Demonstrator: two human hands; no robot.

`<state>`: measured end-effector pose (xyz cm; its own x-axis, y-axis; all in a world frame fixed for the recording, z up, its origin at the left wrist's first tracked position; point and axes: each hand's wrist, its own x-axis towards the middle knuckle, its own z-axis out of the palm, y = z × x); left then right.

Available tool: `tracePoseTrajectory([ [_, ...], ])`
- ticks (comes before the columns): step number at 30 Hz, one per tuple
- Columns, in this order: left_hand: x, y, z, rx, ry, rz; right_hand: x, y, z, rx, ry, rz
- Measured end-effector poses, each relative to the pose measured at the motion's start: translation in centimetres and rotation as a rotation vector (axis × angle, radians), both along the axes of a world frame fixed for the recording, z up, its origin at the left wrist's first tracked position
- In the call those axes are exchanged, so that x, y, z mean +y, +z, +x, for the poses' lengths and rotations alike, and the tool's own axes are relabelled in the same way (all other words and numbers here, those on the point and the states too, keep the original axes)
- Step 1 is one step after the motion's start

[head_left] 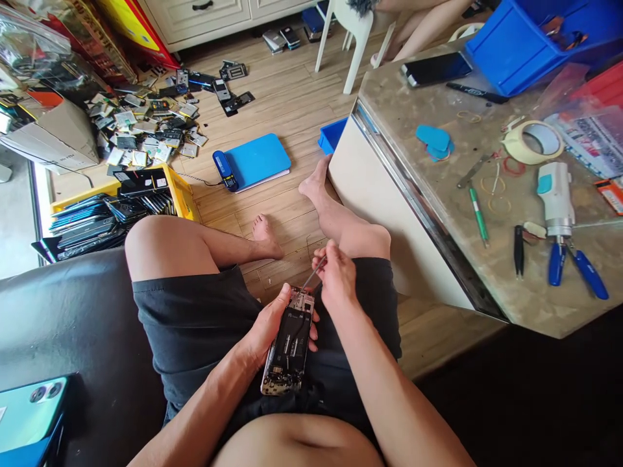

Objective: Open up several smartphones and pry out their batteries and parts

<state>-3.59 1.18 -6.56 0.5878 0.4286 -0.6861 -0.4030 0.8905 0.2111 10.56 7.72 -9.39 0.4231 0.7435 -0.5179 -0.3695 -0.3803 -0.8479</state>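
Note:
In my lap lies an opened smartphone (291,340), its back off and its black battery and boards showing. My left hand (275,318) wraps round its upper part, thumb on the near edge and fingertips at the far side. Above the phone's top end, my right hand (337,275) is closed on a thin metal tool (313,275), held at a slant. The tool's lower end reaches the circuit board (302,299) at the top of the phone. Whether it is tweezers or a pick I cannot tell.
Right of me a worktop (438,214) carries blue-handled cutters (574,263), black tweezers (518,251), masking tape (533,141) and a blue bin (530,45). On the floor are loose batteries (141,130), a yellow crate (180,188) of phone parts and a blue flat box (257,162). Another person's legs (418,26) show behind.

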Motion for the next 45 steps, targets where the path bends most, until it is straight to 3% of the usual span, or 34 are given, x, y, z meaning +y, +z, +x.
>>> tracePoseTrajectory([
  [5,0.4,1.8,-0.7,-0.195,0.170,-0.019,-0.5,4.4,2.3,0.068,-0.076,0.256],
  [8,0.4,2.3,-0.9,-0.257,0.179,-0.033,-2.4,6.6,2.4,-0.076,-0.049,0.361],
  [11,0.3,2.5,-1.2,-0.282,0.151,-0.062,-3.8,7.6,2.2,-0.233,-0.066,0.434],
  [17,0.3,2.7,-1.5,-0.237,0.178,-0.080,-5.0,7.9,3.2,-0.483,-0.089,0.441],
  [25,0.1,2.9,-1.7,-0.217,0.223,-0.055,-7.6,9.6,5.1,-0.574,0.224,0.459],
  [30,-0.2,2.8,-1.9,-0.272,0.199,-0.038,-8.0,10.8,5.6,-0.715,0.125,0.569],
  [39,-0.4,2.9,-1.8,-0.301,0.219,0.026,-7.8,11.0,5.6,-0.816,0.098,0.659],
  [45,-0.4,2.7,-1.8,-0.302,0.206,0.029,-7.7,11.3,5.6,-0.818,0.224,0.705],
])
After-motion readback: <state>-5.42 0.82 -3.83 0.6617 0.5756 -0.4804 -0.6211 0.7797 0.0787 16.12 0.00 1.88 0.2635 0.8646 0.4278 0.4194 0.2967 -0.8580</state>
